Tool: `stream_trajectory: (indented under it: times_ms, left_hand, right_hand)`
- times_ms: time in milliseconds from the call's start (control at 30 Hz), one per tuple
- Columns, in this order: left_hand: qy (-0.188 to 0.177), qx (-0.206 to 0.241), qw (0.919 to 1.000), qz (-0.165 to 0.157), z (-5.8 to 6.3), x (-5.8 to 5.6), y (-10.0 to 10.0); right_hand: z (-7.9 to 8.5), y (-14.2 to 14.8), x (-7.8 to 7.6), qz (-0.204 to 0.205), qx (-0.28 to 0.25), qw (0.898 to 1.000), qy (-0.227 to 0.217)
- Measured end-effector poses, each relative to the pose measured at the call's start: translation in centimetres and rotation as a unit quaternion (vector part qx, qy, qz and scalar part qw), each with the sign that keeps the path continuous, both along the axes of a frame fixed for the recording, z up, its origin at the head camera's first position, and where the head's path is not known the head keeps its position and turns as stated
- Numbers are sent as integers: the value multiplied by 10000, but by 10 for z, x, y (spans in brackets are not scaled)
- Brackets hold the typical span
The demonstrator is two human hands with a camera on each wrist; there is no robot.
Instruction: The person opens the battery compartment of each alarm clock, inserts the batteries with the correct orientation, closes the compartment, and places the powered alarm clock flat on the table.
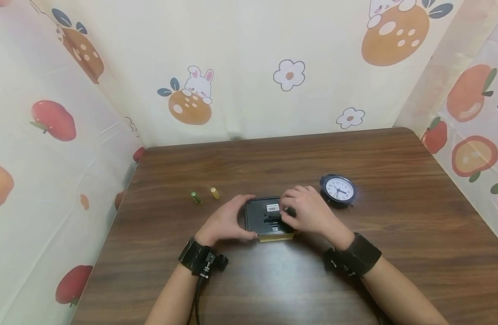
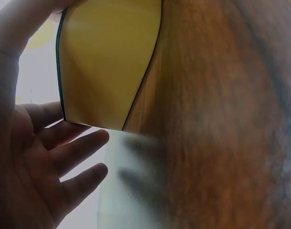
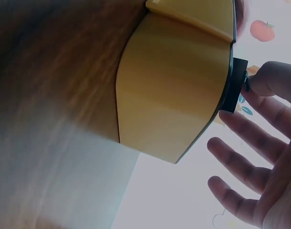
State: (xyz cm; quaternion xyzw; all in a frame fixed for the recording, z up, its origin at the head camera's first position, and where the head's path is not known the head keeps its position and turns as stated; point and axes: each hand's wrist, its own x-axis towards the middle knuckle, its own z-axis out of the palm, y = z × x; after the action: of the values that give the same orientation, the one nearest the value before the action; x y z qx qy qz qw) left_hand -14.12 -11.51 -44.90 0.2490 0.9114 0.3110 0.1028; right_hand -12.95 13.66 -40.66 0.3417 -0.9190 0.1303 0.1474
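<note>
A box-shaped device [image 1: 257,214] lies on the table with its black back up and its yellow sides [image 2: 107,62] showing. The back carries a white barcode label and a slot-like recess. My left hand [image 1: 228,219] holds it from the left, thumb at the near edge and fingers at the far edge. With thumb and index finger, my right hand [image 1: 307,210] pinches a small black piece [image 3: 234,86] that stands up from the back. The other right fingers spread loosely beside it. From the head view, the right hand hides part of the back.
A green battery [image 1: 195,197] and a yellow battery [image 1: 215,193] are left of the device. A dark blue alarm clock [image 1: 338,191] stands close beyond the right hand. Patterned curtains [image 1: 249,67] border the brown wooden table [image 1: 395,216].
</note>
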Motion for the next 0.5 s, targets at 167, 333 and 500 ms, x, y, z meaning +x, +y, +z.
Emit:
stream_trajectory:
  times_ms: [167,333,500]
  left_hand:
    - [15,-23,10000,-6,1,-1,1]
    - [42,15,10000,-32,3,-1,2]
    - [98,16,9999,-67,3,-1,2]
  right_hand:
    - [1,4,-2,-107,-45,9999,39]
    - [4,8,-3,-162,-53,9998,30]
    - [7,16,-2,-214,-105,9997,61]
